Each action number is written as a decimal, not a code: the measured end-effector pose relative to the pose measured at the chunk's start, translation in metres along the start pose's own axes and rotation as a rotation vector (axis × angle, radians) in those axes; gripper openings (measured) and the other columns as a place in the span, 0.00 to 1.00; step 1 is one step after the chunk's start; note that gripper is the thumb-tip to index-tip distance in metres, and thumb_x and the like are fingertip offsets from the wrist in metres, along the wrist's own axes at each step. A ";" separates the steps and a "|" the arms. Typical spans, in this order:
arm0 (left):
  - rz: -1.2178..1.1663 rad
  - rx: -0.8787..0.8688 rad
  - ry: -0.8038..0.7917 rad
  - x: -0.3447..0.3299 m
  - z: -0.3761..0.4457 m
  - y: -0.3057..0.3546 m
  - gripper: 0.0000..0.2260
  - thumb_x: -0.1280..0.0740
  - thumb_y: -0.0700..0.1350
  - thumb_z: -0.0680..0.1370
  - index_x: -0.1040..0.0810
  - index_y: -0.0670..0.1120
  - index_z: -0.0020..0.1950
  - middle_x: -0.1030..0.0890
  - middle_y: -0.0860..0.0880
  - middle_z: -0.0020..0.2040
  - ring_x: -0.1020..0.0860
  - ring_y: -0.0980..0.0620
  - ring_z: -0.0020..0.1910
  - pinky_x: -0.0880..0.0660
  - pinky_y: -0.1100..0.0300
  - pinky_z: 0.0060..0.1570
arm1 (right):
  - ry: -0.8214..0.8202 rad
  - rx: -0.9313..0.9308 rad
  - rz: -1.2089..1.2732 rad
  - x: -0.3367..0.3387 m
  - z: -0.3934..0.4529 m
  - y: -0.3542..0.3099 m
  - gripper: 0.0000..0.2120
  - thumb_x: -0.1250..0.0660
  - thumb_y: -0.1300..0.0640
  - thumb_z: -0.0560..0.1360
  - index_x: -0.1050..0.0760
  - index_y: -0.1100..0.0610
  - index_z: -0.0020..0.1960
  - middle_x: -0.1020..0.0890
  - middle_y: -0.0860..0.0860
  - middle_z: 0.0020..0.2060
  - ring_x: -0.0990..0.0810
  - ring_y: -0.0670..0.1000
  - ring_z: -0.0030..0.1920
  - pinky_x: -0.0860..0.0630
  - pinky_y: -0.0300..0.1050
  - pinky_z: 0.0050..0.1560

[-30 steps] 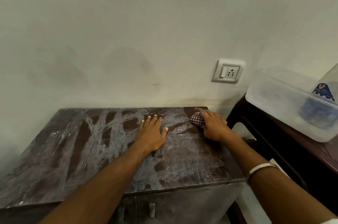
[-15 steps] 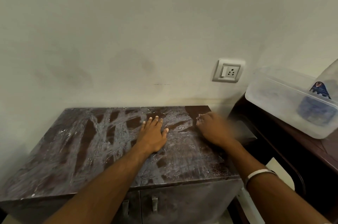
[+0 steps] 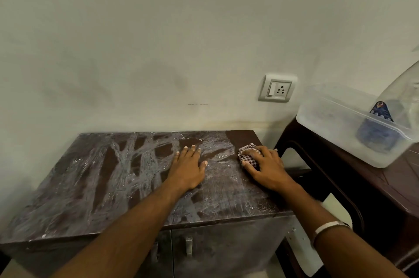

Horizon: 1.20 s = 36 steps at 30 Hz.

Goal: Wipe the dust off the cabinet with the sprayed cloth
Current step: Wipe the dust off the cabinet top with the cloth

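Right hand [image 3: 265, 166] grips the bunched checked cloth [image 3: 248, 155] at the cabinet [image 3: 113, 187] top's back right corner, placed to wipe. Left hand [image 3: 187, 168] lies flat, fingers straight, likely bracing. Dust streaks remain leftward.

A left hand [image 3: 187, 170] lies flat on a dusty, streaked cabinet [image 3: 95, 182] top. The right hand [image 3: 265, 165] grips a checked cloth [image 3: 247, 149] near its right edge.

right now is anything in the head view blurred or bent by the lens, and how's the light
Head view: sharp on both hands, no motion blur on the right hand gripping the checked cloth or the flat left hand; wide-angle bending shows at the edges, where the plastic tub leans; light is dim and soft, with no hard shadows and only a faint sheen on the smeared cabinet top.
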<state>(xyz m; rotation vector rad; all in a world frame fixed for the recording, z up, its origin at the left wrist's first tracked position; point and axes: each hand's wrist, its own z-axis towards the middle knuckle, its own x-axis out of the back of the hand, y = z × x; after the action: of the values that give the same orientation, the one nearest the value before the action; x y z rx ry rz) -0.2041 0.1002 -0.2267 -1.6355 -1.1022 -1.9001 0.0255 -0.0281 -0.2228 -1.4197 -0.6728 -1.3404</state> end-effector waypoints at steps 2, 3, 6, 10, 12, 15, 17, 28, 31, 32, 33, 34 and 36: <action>-0.008 -0.001 -0.002 0.000 -0.001 0.001 0.27 0.52 0.57 0.83 0.51 0.47 0.79 0.52 0.47 0.80 0.55 0.47 0.78 0.58 0.48 0.76 | -0.001 0.018 -0.010 0.003 -0.004 0.010 0.23 0.43 0.36 0.78 0.33 0.40 0.70 0.36 0.49 0.70 0.40 0.55 0.69 0.40 0.58 0.70; -0.009 -0.002 -0.001 -0.001 -0.003 0.001 0.27 0.52 0.57 0.83 0.51 0.47 0.79 0.52 0.47 0.80 0.55 0.47 0.78 0.58 0.47 0.76 | -0.004 -0.001 -0.017 0.004 -0.004 0.012 0.23 0.43 0.36 0.78 0.33 0.41 0.71 0.36 0.50 0.70 0.39 0.56 0.68 0.39 0.57 0.70; -0.012 -0.004 0.006 -0.001 -0.005 0.001 0.27 0.52 0.57 0.83 0.52 0.47 0.79 0.52 0.47 0.80 0.54 0.47 0.78 0.58 0.47 0.76 | -0.021 -0.115 -0.019 0.004 0.006 0.001 0.24 0.44 0.35 0.77 0.34 0.41 0.71 0.38 0.49 0.73 0.41 0.58 0.71 0.42 0.59 0.72; -0.009 -0.012 0.004 -0.001 -0.008 0.001 0.27 0.52 0.56 0.83 0.52 0.47 0.79 0.52 0.47 0.80 0.54 0.47 0.78 0.58 0.47 0.76 | -0.017 -0.070 -0.031 -0.002 0.005 -0.011 0.24 0.44 0.35 0.77 0.33 0.40 0.70 0.38 0.47 0.73 0.42 0.57 0.71 0.44 0.61 0.72; -0.010 -0.012 0.008 0.000 -0.008 0.001 0.27 0.52 0.56 0.83 0.51 0.47 0.79 0.52 0.47 0.80 0.54 0.47 0.78 0.58 0.47 0.76 | 0.005 -0.015 -0.041 -0.002 -0.003 -0.002 0.24 0.44 0.35 0.77 0.33 0.40 0.70 0.36 0.47 0.72 0.40 0.56 0.70 0.41 0.60 0.70; -0.010 -0.012 0.008 0.000 -0.009 0.001 0.27 0.52 0.56 0.83 0.53 0.48 0.79 0.52 0.47 0.80 0.55 0.47 0.78 0.59 0.47 0.76 | 0.020 -0.024 -0.040 0.001 -0.005 0.011 0.24 0.43 0.35 0.77 0.32 0.41 0.70 0.34 0.48 0.71 0.38 0.56 0.68 0.37 0.57 0.69; -0.007 -0.014 0.005 0.000 -0.011 0.001 0.26 0.52 0.56 0.83 0.53 0.48 0.79 0.53 0.47 0.80 0.56 0.47 0.78 0.59 0.47 0.76 | 0.013 -0.104 -0.047 0.001 0.001 0.006 0.25 0.42 0.35 0.77 0.32 0.42 0.71 0.35 0.48 0.72 0.39 0.57 0.69 0.39 0.58 0.70; -0.031 -0.003 0.004 -0.005 -0.020 0.008 0.27 0.53 0.57 0.83 0.52 0.48 0.79 0.54 0.48 0.80 0.57 0.48 0.78 0.62 0.50 0.74 | 0.018 -0.080 -0.036 0.001 -0.016 0.002 0.24 0.42 0.35 0.76 0.31 0.41 0.70 0.35 0.47 0.71 0.39 0.56 0.69 0.40 0.59 0.70; -0.029 0.005 -0.004 -0.006 -0.022 0.010 0.27 0.52 0.57 0.83 0.52 0.48 0.79 0.54 0.47 0.80 0.57 0.48 0.78 0.61 0.48 0.75 | 0.017 -0.111 -0.030 -0.003 -0.013 -0.016 0.24 0.42 0.35 0.76 0.33 0.40 0.70 0.36 0.47 0.72 0.41 0.58 0.70 0.44 0.60 0.71; -0.025 0.008 -0.003 -0.006 -0.023 0.010 0.27 0.52 0.57 0.83 0.52 0.48 0.79 0.54 0.47 0.80 0.57 0.47 0.78 0.61 0.48 0.75 | 0.016 -0.077 -0.025 -0.004 -0.015 -0.019 0.24 0.43 0.35 0.76 0.33 0.40 0.70 0.36 0.47 0.71 0.41 0.58 0.70 0.46 0.60 0.71; -0.024 0.011 -0.003 -0.006 -0.023 0.011 0.27 0.52 0.57 0.83 0.51 0.48 0.79 0.54 0.47 0.80 0.57 0.47 0.78 0.61 0.48 0.75 | 0.009 -0.035 -0.016 -0.005 -0.020 -0.019 0.24 0.43 0.34 0.76 0.33 0.39 0.70 0.36 0.47 0.71 0.41 0.57 0.71 0.46 0.59 0.71; -0.025 0.013 -0.005 -0.006 -0.023 0.012 0.27 0.52 0.57 0.83 0.52 0.48 0.79 0.54 0.47 0.80 0.57 0.47 0.78 0.61 0.48 0.75 | 0.001 0.006 -0.008 -0.005 -0.025 -0.016 0.25 0.45 0.33 0.75 0.33 0.38 0.69 0.35 0.47 0.70 0.41 0.57 0.70 0.46 0.59 0.71; -0.031 0.009 -0.005 -0.005 -0.024 0.013 0.27 0.52 0.57 0.83 0.52 0.48 0.79 0.54 0.47 0.80 0.57 0.47 0.78 0.61 0.48 0.75 | -0.003 0.060 -0.004 -0.001 -0.033 -0.007 0.26 0.47 0.31 0.73 0.33 0.37 0.69 0.34 0.46 0.69 0.39 0.55 0.69 0.43 0.57 0.71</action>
<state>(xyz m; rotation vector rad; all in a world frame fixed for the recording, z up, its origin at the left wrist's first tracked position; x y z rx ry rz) -0.2088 0.0730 -0.2278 -1.6284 -1.1431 -1.9090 0.0068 -0.0555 -0.2263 -1.3730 -0.7129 -1.3110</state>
